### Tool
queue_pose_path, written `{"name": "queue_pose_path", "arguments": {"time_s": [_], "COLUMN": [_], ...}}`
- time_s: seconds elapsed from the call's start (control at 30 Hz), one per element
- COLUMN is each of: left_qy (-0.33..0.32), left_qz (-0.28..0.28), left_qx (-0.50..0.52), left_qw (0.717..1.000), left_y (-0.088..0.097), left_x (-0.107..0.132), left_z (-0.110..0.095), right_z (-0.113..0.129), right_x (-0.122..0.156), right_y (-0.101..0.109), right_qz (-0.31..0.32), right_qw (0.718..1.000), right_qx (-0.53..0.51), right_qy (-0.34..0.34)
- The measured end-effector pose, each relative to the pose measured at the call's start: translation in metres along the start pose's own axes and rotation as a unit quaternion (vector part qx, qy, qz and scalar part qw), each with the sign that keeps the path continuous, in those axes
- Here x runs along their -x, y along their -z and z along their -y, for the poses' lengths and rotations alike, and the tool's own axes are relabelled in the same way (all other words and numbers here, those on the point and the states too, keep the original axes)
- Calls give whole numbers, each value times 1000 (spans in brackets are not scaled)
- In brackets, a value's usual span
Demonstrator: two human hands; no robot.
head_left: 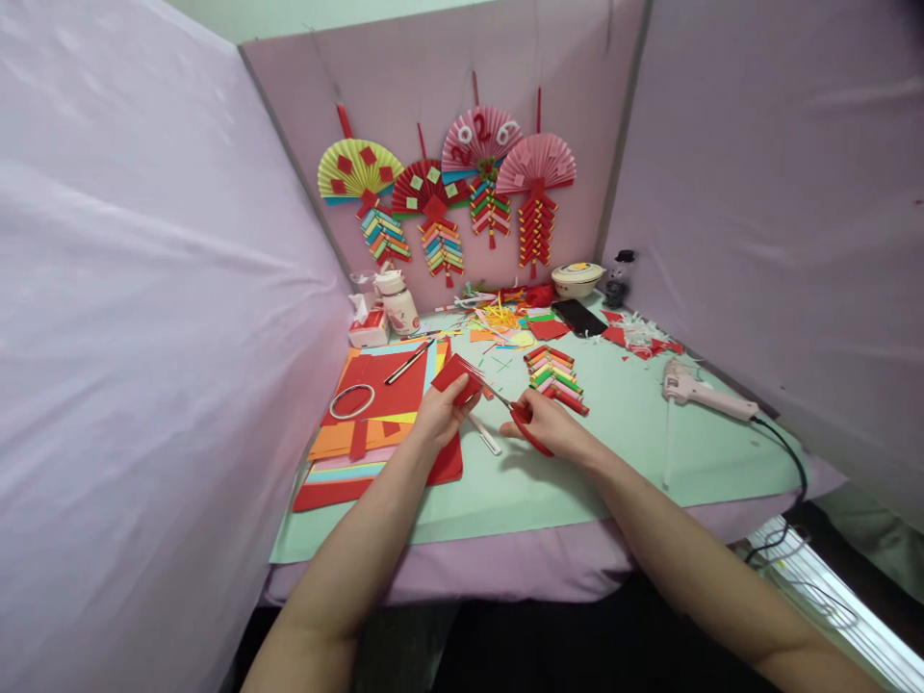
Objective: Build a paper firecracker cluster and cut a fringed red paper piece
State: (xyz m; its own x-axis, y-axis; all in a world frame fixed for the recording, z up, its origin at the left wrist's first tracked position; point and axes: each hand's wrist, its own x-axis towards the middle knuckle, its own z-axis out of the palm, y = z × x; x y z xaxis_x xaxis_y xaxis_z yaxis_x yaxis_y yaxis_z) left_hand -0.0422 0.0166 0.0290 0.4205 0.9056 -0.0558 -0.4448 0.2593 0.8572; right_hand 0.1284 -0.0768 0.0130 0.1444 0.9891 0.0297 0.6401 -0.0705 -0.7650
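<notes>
A piece of red paper [453,375] is pinched in my left hand [446,412]; narrow slits run in from its right edge, making a fringe. My right hand [552,423] grips red-handled scissors [530,435], their blades pointing up and left at the fringed edge. Whether the blades are closed on the paper is too small to tell. Below and between my hands lies a white pen-like stick [485,435]. Just beyond my right hand rests a chevron string of rolled paper tubes [554,375] in red, green, yellow and pink.
Coloured paper sheets [382,385], a white ring [352,401] and a craft knife [409,362] lie left. A glue gun [711,395] with a cord is right. Behind are paper scraps [501,316], a phone [579,318], a lidded bowl [577,279], a bottle [397,301] and hanging paper fans [482,140].
</notes>
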Motion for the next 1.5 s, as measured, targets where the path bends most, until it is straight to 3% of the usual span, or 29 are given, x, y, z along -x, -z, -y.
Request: {"name": "queue_pose_path", "arguments": {"time_s": [1.23, 1.5], "left_qy": [35, 40], "left_qz": [3, 13], "left_qx": [-9, -21], "left_qw": [999, 999], "left_y": [-4, -3], "left_x": [2, 2], "left_z": [3, 6], "right_z": [-1, 3], "right_x": [-1, 1], "right_y": [-2, 0], "right_qz": [-44, -16], "right_qw": [999, 1000], "right_qx": [7, -4], "right_qy": [2, -2]}}
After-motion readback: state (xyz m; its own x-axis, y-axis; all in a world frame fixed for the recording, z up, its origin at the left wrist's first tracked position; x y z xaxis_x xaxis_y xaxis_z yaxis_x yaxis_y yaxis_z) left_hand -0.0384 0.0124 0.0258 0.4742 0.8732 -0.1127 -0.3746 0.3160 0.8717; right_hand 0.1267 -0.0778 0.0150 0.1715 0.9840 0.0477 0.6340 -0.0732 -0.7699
